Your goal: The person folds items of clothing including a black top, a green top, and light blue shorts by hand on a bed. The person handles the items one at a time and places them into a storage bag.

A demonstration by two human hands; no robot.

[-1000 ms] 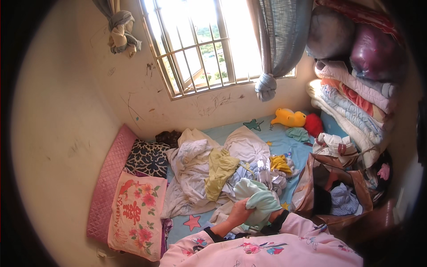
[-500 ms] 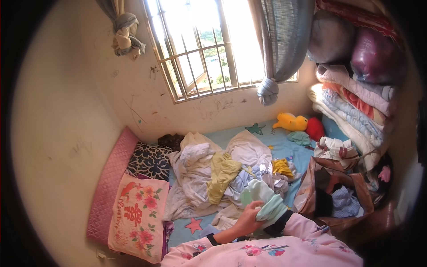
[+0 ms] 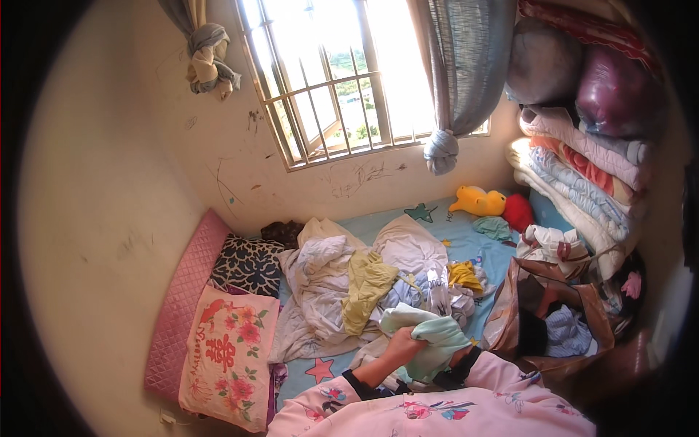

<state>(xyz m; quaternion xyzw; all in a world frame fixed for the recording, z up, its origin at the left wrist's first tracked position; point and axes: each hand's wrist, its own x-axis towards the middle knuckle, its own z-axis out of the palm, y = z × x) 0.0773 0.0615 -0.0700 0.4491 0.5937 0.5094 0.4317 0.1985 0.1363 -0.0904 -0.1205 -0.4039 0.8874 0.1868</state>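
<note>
A pale mint-green garment [image 3: 442, 336] is bunched up just in front of my body, above the bed. My left hand [image 3: 403, 347] has its fingers closed on the left side of this garment. Of my right hand [image 3: 460, 355] only a bit near the wrist shows; cloth covers its fingers, so its grip cannot be made out. Beyond lies a loose heap of clothes, with an olive-yellow garment [image 3: 369, 285], white and cream clothes [image 3: 320, 273] and a small mustard-yellow piece [image 3: 464, 274].
A brown bag [image 3: 502, 313] with clothes inside stands open at right. Folded quilts [image 3: 575, 182] are stacked behind it. A yellow plush toy [image 3: 477, 200] lies by the window wall. Pillows, one with a pink floral cover [image 3: 229, 357], rest against the pink headboard [image 3: 178, 306].
The mint-green garment has been turned and spread wider, now draping over my right hand. My left hand has shifted slightly left and up with its grip on the cloth.
</note>
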